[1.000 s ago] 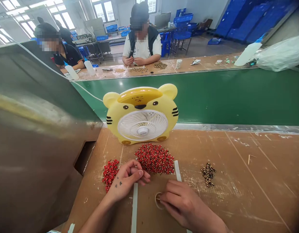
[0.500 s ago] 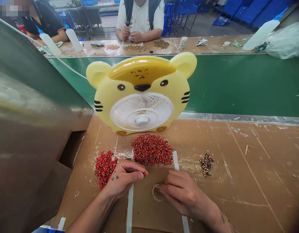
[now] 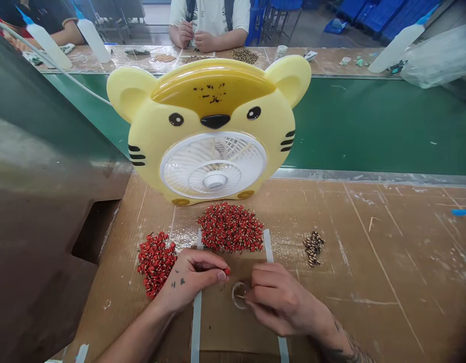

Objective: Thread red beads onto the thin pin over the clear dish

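My left hand [image 3: 191, 276] is closed in a pinch, with a small red piece [image 3: 227, 271] between thumb and fingertip. Close to its wrist lies a heap of small red pieces with dark and gold ends [image 3: 156, 262]. My right hand [image 3: 276, 297] has its fingers closed together beside a small clear round dish [image 3: 235, 298]. A thin pale stick [image 3: 241, 296] juts from those fingertips over the dish; the rest of it is hidden. Beyond both hands, a larger heap of similar red pieces [image 3: 231, 227] sits at the top of a cardboard sheet [image 3: 233, 333] edged with white tape.
A yellow animal-faced fan [image 3: 214, 91] stands behind the heaps. Right of them is a small pile of dark and gold pieces [image 3: 313, 248]. A large metal panel [image 3: 47, 227] borders the left. Across a green divider [image 3: 369, 126], a person [image 3: 208, 30] handles small pieces.
The view has shifted, so the fan looks larger and the heaps sit slightly further left. My right fingertips have moved a little at the dish, where the thin stick now shows. My left pinch stays.
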Demonstrator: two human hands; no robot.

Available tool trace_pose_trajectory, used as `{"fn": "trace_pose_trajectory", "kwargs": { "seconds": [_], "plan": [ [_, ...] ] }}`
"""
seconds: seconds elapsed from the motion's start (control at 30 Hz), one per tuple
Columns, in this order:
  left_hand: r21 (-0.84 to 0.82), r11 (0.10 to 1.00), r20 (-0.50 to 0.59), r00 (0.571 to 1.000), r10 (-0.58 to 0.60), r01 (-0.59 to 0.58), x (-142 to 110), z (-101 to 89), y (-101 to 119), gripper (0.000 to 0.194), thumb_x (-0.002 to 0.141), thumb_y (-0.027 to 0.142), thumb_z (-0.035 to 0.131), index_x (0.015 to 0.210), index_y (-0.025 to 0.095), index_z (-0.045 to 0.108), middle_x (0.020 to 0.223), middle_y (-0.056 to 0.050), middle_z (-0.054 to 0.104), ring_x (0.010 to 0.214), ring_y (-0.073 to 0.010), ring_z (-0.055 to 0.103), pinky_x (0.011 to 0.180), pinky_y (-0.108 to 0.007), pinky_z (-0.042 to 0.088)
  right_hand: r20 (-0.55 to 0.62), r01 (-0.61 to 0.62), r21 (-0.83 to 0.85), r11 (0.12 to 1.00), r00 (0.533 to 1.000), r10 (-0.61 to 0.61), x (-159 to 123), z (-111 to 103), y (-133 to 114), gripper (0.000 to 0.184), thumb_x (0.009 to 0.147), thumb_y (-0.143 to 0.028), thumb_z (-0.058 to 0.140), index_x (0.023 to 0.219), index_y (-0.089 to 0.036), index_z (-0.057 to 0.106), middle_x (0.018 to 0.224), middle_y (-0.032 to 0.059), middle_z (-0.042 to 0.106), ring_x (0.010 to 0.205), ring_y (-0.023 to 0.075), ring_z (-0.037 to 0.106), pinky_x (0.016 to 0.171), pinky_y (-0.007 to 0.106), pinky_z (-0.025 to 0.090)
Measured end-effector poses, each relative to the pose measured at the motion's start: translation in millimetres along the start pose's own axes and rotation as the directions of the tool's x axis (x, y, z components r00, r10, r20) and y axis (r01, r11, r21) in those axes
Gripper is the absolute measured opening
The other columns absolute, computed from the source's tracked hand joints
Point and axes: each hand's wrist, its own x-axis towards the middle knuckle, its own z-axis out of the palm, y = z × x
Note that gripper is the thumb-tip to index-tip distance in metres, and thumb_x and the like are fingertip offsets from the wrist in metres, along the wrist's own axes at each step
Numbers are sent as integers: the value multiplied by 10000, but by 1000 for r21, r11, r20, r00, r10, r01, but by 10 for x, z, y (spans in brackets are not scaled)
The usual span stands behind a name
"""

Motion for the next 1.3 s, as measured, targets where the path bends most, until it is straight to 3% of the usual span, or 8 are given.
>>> {"fn": "trace_pose_trajectory", "kwargs": {
  "seconds": [0.13,0.27,0.43,1.03,1.2,1.3],
  "plan": [
    [139,990,-45,999,-13,20,-6,60,34,74,675,176,793,748,165,799,667,-34,752,593,-120,639,580,-197,479,-136,-53,177,983,988,78,-16,-74,-12,128,857,-99,573,808,-171,667,621,3,519,589,145,462,558,276,347],
    [235,972,-31,999,10,-3,-14,102,37,81,704,195,761,765,158,800,710,-48,751,636,-134,628,585,-212,455,-348,-104,375,921,905,243,-39,-127,-43,159,825,-65,613,887,-188,693,653,3,556,599,146,514,567,279,406],
    [256,966,11,1000,29,-31,-19,113,10,90,723,196,749,784,164,807,738,-48,750,661,-132,616,607,-217,437,-400,-135,401,906,864,306,-34,-106,-76,187,815,-50,621,886,-195,717,651,7,582,590,151,540,562,293,436],
    [224,974,-9,999,-44,45,-10,101,2,142,709,257,762,787,140,781,646,-26,691,561,-105,531,527,-199,362,-348,-198,338,920,882,318,-18,-100,-38,147,872,-119,603,749,-173,663,625,5,552,581,139,520,549,266,394],
    [230,972,-27,998,-50,55,-8,87,17,156,693,278,772,781,149,776,622,-12,680,553,-107,532,527,-196,364,-120,-241,250,938,953,277,-47,-177,-25,218,901,-200,600,687,-171,629,626,1,539,595,135,504,557,258,371],
    [255,964,-39,997,-65,72,-15,62,17,161,694,291,774,780,155,775,621,-13,684,555,-117,550,524,-199,368,50,-322,106,941,947,318,-72,-247,-21,235,915,-303,624,719,-175,647,655,5,566,645,149,538,593,261,404]
  ]
}}
